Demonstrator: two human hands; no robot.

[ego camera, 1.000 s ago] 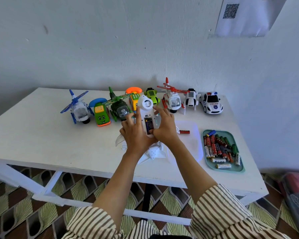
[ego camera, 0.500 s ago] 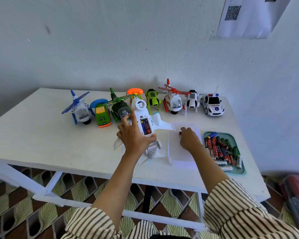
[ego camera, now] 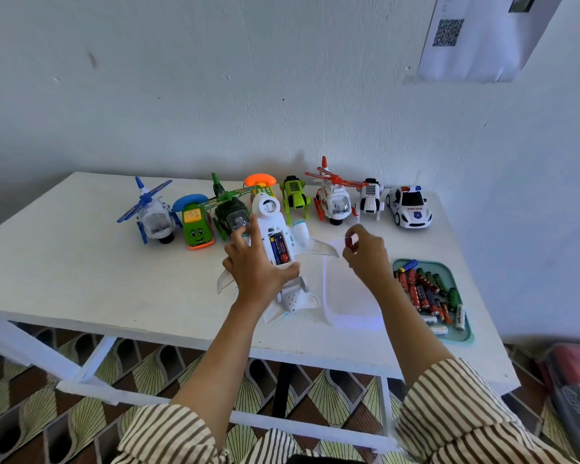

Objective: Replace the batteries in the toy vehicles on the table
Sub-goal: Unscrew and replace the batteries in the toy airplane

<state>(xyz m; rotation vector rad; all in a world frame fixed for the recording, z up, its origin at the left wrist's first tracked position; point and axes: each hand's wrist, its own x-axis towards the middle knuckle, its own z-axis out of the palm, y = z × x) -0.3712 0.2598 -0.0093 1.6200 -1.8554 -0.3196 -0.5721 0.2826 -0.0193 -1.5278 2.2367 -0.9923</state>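
Observation:
A white toy airplane (ego camera: 271,212) lies belly-up in the middle of the white table (ego camera: 81,262). Its battery bay (ego camera: 278,248) is uncovered and shows batteries inside. My left hand (ego camera: 255,266) grips the fuselage from the left side. My right hand (ego camera: 365,254) is raised to the right of the plane and pinches a red battery (ego camera: 349,242) between thumb and fingers. A teal tray (ego camera: 449,272) with several loose batteries sits at the right.
Toys line the back of the table: a blue helicopter (ego camera: 151,214), a green phone car (ego camera: 196,226), a dark green helicopter (ego camera: 230,212), a lime car (ego camera: 293,195), a red-white helicopter (ego camera: 332,199), a white car (ego camera: 369,197), a police car (ego camera: 411,207). A white tray (ego camera: 349,299) lies under my right wrist.
My right hand left the airplane, reached down to the white tray, and has lifted up holding the red battery. The left hand stays on the airplane, which has tilted back flatter.

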